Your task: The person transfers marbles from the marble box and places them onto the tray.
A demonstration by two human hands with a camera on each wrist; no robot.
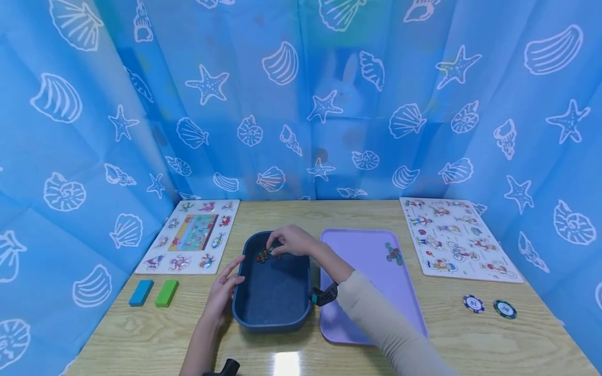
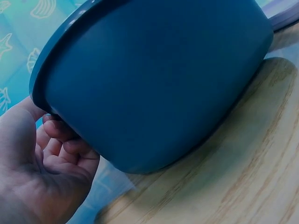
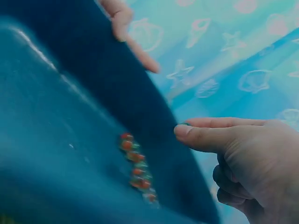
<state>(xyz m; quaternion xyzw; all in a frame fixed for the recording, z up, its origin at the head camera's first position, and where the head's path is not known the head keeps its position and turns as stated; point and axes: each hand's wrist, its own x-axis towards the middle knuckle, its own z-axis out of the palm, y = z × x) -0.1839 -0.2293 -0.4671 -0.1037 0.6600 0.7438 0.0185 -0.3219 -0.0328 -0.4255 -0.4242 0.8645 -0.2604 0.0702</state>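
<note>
A dark blue tub stands at the middle of the table. My left hand grips its left rim, thumb at the edge and fingers curled against the outer wall in the left wrist view. Red and green glass beads lie in a line inside the tub, along its far end. Over that end is my right hand, with thumb and forefinger pinched together. A sliver of a small green bead shows at these fingertips; the rest is hidden. To the right, a purple tray carries several similar beads.
Picture puzzle boards lie at the back left and back right. A blue block and a green block are left of the tub. Two poker chips, one blue and one green, lie at right. A shell-print curtain surrounds the table.
</note>
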